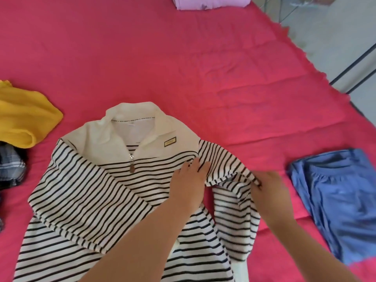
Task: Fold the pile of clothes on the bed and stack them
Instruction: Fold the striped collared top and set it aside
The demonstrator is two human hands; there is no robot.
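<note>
A white shirt with black stripes [85, 192], white collar and a zip, lies front-up on the pink bed [183, 68]. Its left sleeve is folded across the chest. My left hand [191, 180] presses flat on the shirt near its right shoulder, fingers apart. My right hand [268, 190] pinches the striped right sleeve [234, 200] at its bend, with the sleeve lifted a little off the bed. A folded blue garment [341, 200] lies to the right of the shirt.
A crumpled yellow garment [24, 117] and a dark checked one [10, 165] sit at the left edge. A lilac bundle [209, 2] lies at the bed's far end. The bed's right edge [317, 64] borders a grey floor.
</note>
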